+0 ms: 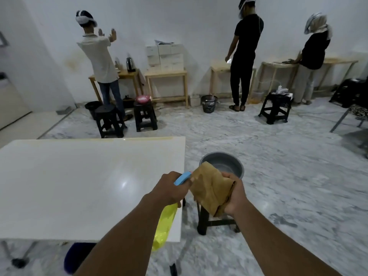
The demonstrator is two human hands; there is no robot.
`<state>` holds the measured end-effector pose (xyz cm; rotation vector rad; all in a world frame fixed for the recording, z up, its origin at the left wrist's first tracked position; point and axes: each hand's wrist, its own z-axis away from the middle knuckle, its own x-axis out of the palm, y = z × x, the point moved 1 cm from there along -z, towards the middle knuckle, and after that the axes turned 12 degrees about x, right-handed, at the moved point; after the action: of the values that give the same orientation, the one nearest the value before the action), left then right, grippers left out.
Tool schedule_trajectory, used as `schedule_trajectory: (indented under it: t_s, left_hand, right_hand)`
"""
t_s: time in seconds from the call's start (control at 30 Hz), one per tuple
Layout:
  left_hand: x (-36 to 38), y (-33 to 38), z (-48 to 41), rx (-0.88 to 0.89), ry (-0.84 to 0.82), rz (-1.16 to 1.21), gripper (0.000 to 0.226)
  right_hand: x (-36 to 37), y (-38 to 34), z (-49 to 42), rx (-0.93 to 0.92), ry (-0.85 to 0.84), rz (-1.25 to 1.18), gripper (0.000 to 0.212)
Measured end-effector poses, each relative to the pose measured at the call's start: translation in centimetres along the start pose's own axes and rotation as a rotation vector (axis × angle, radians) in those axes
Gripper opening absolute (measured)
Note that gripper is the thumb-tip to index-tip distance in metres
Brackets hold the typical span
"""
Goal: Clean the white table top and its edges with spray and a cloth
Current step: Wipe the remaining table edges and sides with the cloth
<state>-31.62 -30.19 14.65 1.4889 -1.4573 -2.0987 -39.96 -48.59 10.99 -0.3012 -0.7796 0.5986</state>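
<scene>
**Task status**

- The white table (pixel 79 186) takes up the lower left of the view. Its top is glossy and carries one light reflection. No spray droplets, wet streaks or wipe marks can be made out on it. A faint yellowish band runs along the far edge. Whether this is dirt or lighting cannot be told.
- A black stool (pixel 205 220) stands just beside the table's right edge and carries a grey basin (pixel 229 162). The contents of the basin, if any, cannot be made out.
- The yellow spray bottle (pixel 165 226), with its blue trigger head, is held over the table's right edge. The head is aimed at the cloth, not at the table.
- The brown cloth (pixel 211 190) is folded and hangs in the air in front of the basin, clear of the table.
- The left hand (pixel 171 189) grips the bottle at the neck, with the fingers curled round it at the trigger.
- The right hand (pixel 235 194) holds the cloth, with the fingers clamped on its folded edge.

Judgement: the step in hand is wetting the cloth. The cloth is not touching the table, so the top and all four edges most likely remain to be wiped. How much, if any, has already been cleaned cannot be determined.

**Markings**

- The bottle shows no readable label or brand.
- The white boxes (pixel 165 56) stacked on a wooden table at the far wall carry faint print. It is too small to read.
</scene>
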Motion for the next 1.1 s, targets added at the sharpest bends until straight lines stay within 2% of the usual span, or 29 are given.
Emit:
schedule_trajectory:
  t_s: [0.2,0.37,0.53,0.7,0.97,1.1]
  left_hand:
    - [4.8,4.8,-8.0,0.021,0.04,-0.025,0.039]
    - [7.4,7.5,-14.2,0.03,-0.014,-0.084,0.045]
    - [8.2,8.1,-22.2,0.029,-0.034,-0.12,0.042]
    - [9.2,7.7,-32.8,0.043,0.018,-0.096,0.045]
    - [12.4,10.6,-47.9,0.081,-0.033,-0.035,0.043]
    - [14.7,11.7,-54.1,0.068,-0.031,-0.02,0.045]
  right_hand:
    - [-4.0,-9.9,-0.9,-0.008,0.03,0.085,0.061]
    - [-6.4,-18.0,-2.7,-0.068,0.057,0.127,0.065]
    - [-7.2,-24.5,-6.4,-0.068,0.051,0.133,0.061]
    - [-7.8,-32.4,-10.9,-0.093,0.022,0.162,0.04]
    - [-11.0,-45.8,-15.4,-0.145,0.108,0.146,0.037]
    - [-12.8,-51.6,-18.0,-0.149,0.093,0.148,0.037]
